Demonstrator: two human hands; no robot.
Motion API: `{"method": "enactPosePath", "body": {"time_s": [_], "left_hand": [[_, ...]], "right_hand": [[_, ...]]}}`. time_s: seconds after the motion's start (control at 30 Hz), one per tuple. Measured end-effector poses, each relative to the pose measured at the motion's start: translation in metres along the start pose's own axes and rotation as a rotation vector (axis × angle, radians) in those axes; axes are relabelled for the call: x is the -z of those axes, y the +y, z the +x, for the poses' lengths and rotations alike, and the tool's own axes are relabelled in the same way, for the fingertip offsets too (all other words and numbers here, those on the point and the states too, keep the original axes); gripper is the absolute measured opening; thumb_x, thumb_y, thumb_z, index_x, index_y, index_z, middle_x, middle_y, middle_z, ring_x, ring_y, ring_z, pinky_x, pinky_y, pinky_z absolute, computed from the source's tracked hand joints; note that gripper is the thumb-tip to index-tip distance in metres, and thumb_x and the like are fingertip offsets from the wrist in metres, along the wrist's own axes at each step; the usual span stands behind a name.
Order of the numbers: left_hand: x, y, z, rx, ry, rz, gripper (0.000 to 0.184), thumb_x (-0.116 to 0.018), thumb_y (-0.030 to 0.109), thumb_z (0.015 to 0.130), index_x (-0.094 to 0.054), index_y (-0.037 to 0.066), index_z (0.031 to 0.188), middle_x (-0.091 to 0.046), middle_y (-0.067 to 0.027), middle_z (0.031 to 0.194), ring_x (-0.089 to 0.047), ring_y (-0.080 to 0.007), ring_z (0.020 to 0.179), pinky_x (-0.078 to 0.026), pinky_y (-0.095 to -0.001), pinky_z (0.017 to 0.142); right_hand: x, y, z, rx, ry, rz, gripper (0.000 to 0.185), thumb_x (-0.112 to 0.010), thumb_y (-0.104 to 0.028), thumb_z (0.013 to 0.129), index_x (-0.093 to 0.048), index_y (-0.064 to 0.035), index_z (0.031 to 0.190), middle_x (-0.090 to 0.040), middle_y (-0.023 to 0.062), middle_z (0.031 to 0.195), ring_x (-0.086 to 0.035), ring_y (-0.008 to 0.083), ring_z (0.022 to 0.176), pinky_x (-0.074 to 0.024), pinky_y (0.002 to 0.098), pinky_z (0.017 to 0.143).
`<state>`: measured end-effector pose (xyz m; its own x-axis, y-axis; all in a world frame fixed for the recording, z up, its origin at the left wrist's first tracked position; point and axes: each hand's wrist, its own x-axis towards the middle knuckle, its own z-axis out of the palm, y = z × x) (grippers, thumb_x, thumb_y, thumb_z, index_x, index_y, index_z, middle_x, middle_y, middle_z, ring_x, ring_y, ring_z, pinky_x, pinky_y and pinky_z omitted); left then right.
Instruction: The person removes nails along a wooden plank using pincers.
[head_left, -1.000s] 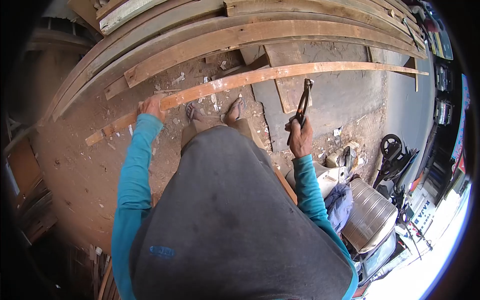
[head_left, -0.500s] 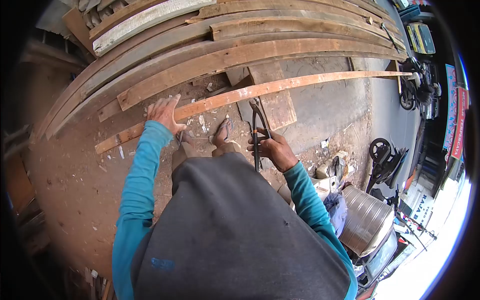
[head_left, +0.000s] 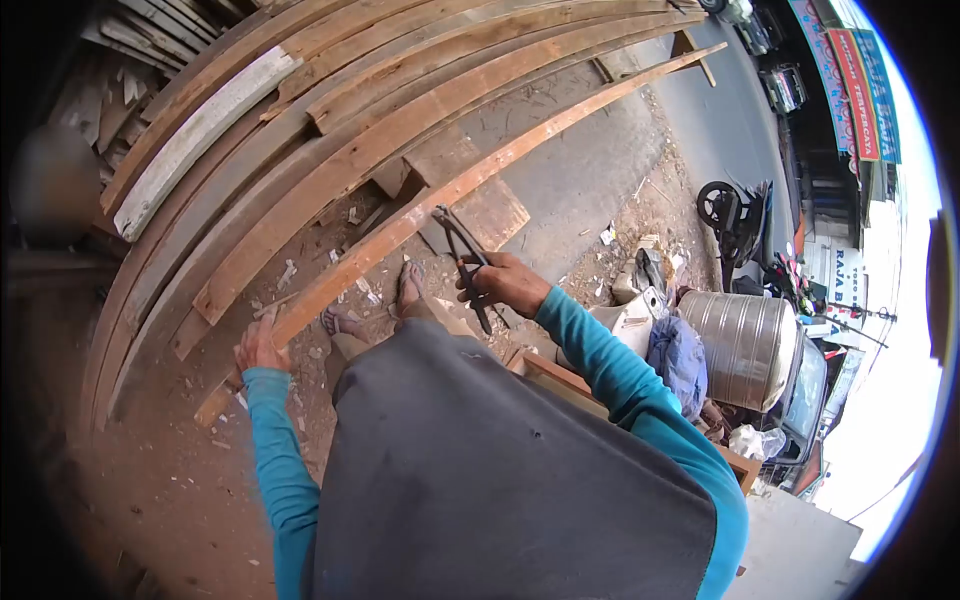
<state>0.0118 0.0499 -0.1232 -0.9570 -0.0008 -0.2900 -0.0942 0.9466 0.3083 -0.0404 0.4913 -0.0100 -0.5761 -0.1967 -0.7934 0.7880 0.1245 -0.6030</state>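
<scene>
A long, narrow reddish-brown wooden beam (head_left: 402, 222) runs slantwise from the lower left to the upper right. My left hand (head_left: 260, 350) is wrapped round it near its lower left end. My right hand (head_left: 497, 284) is closed on the handles of dark metal pincers (head_left: 462, 243), whose jaws are near the beam's lower edge. Whether the jaws touch the beam I cannot tell. Beyond the beam, a short wide board (head_left: 497, 214) lies on the ground.
Several long planks (head_left: 350, 160) and a white-painted piece (head_left: 205, 140) are stacked beyond the beam. At the right are a metal drum (head_left: 738, 348), a blue cloth bundle (head_left: 678, 365), and a motorbike (head_left: 738, 225). My sandalled feet (head_left: 410, 285) stand on littered dirt.
My left hand, spread on the beam half a second ago, has closed round it nearer its end. My right hand has brought the pincers leftward to the beam. The view has turned.
</scene>
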Motion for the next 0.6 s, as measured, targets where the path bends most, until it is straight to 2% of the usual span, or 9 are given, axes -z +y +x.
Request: {"method": "enactPosePath", "body": {"time_s": [0.1,0.17,0.33,0.6], "left_hand": [[0.002,0.013,-0.006,0.035,0.031,0.046,0.074,-0.081,0.007,0.068,-0.055,0.022,0.136,-0.06,-0.0098,0.116,-0.056,-0.0344,0.114,-0.043,-0.0495,0.094],[-0.002,0.017,-0.012,0.062,0.026,0.057,0.076,-0.082,0.008,0.068,-0.055,0.023,0.137,-0.059,-0.0095,0.118,-0.055,-0.034,0.116,-0.042,-0.0493,0.097],[-0.013,0.026,-0.021,0.057,0.177,0.072,0.084,-0.082,0.009,0.067,-0.051,0.028,0.142,-0.056,-0.0091,0.119,-0.053,-0.0336,0.119,-0.037,-0.0507,0.104],[-0.021,0.029,-0.028,0.064,0.237,0.089,0.087,-0.082,0.008,0.065,-0.05,0.029,0.144,-0.056,-0.0079,0.122,-0.053,-0.0329,0.119,-0.037,-0.0514,0.106]], "right_hand": [[0.011,-0.001,-0.008,-0.04,-0.007,0.013,0.054,-0.046,-0.014,0.089,-0.043,0.0056,0.14,-0.062,0.0195,0.119,-0.067,0.0293,0.108,-0.0565,0.0407,0.093],[0.01,-0.002,-0.016,-0.066,-0.001,-0.016,0.056,-0.044,-0.012,0.089,-0.042,0.0067,0.141,-0.062,0.0204,0.119,-0.068,0.0291,0.106,-0.0576,0.0398,0.091],[0.007,-0.001,-0.018,-0.103,-0.044,-0.052,0.054,-0.043,-0.011,0.089,-0.042,0.0085,0.139,-0.062,0.0202,0.118,-0.068,0.0288,0.105,-0.0581,0.0393,0.09],[0.012,-0.007,-0.001,-0.165,-0.086,-0.132,0.047,-0.045,-0.009,0.091,-0.049,0.0033,0.136,-0.065,0.0162,0.116,-0.07,0.0284,0.102,-0.0587,0.0386,0.087]]}}
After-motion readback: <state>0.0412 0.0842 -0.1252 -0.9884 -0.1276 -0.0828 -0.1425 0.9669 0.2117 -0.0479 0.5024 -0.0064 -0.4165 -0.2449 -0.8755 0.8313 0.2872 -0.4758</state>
